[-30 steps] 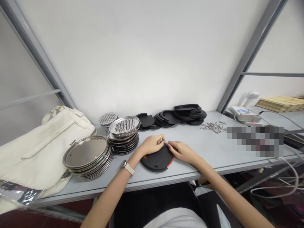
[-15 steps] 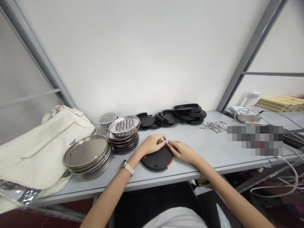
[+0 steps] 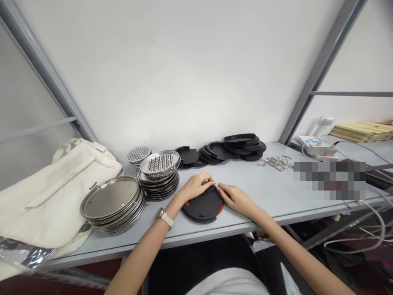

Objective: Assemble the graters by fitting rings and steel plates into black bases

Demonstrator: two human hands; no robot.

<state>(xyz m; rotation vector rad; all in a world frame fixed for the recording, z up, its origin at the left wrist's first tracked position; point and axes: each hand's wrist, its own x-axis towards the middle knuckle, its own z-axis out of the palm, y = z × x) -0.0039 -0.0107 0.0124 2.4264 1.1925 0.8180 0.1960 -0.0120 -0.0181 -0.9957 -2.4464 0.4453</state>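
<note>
A black round disc (image 3: 202, 207) lies flat on the table before me, with a strip of red and yellow along its right rim and a small hole near its lower edge. My left hand (image 3: 198, 185) grips the disc's far edge, fingers bent over it. At the same edge, my right hand (image 3: 230, 194) pinches a small shiny metal piece (image 3: 216, 186), mostly hidden by the fingertips. Both hands nearly meet there. Left of them rises a stack of round metal plates, topped by a grater plate (image 3: 161, 163).
Farther left are a pile of flat metal discs (image 3: 112, 196) and a white cloth bag (image 3: 58, 184). Black round trays (image 3: 219, 150) line the wall. Loose metal hooks or clips (image 3: 278, 163) lie at the right, near a white device (image 3: 319, 145) with cables.
My left fingers have straightened slightly and lowered onto the disc's far edge. My right fingertips have shifted a little to the right with the metal piece. The disc stays in place.
</note>
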